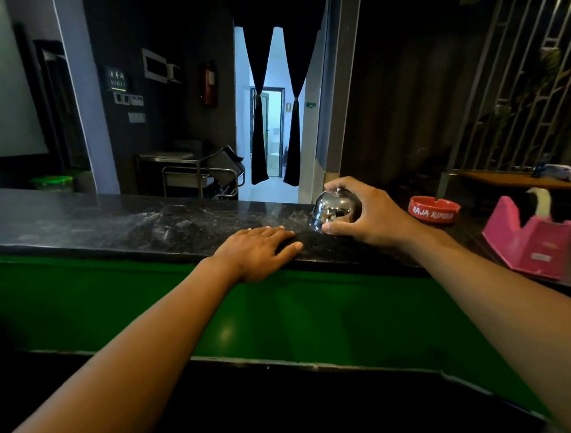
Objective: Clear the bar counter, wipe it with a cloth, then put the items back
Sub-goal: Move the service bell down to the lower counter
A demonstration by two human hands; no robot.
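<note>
Along the dark stone bar counter [112,220] in front of you, most of the top lies bare and shows pale streaks and smears near the middle, which reads like a surface either freshly wiped or still due a wipe; you cannot tell which from this alone. Below its front edge runs a glossy green panel [305,316], and beyond the counter the room is dim: a bright doorway with tied-back dark curtains [273,100], a metal trolley [200,175] to its left, and a fire extinguisher [209,83] on the wall.

At the right end sits a pink tape dispenser [527,242], parked well out of the central stretch, probably so the middle stays free. Just beyond and to its left is a red ashtray [434,209], also pushed toward that end.

Your left hand [259,251] lies flat, fingers straight, palm down on the counter's near edge, holding nothing; it looks like a brace while the other arm reaches. Your right hand [363,213] is curled over the chrome service bell [334,212], thumb at its base and fingers arched across the dome near the button, so the grip is clamped from above. The bell rests on or just at the counter, right of centre, close to your left fingertips. That top-down hold suits lifting or setting it without ringing it.
</note>
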